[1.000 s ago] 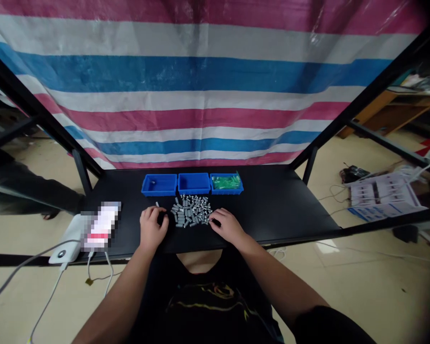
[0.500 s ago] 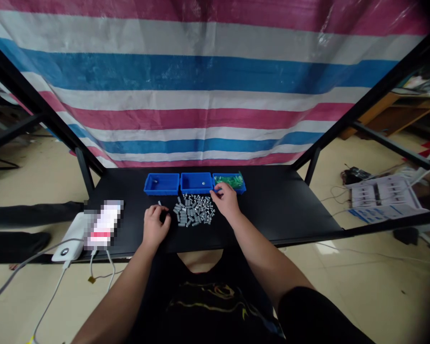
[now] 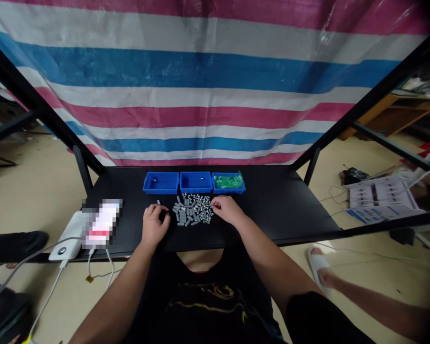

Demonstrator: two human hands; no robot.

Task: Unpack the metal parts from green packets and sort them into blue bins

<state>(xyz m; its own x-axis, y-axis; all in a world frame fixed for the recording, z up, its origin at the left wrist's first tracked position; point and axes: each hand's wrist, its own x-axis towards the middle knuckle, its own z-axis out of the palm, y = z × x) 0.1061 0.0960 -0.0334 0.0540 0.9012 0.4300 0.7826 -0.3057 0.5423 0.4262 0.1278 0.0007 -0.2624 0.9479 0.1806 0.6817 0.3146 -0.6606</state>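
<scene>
Parts [image 3: 186,211], piled on the worktop [image 3: 272,205] between front and back edges, are best pinched singly by the right hand [image 3: 227,209], its grip nearly closed, contents impossible to tell, the left hand [image 3: 155,223] loosely parted.

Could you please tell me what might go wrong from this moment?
The right hand is at the crowded pile of small parts; it might scatter some.

A single grey piece lies close to the left hand and could be knocked away.

A cable hangs from the white device; a snag might pull it.
</scene>
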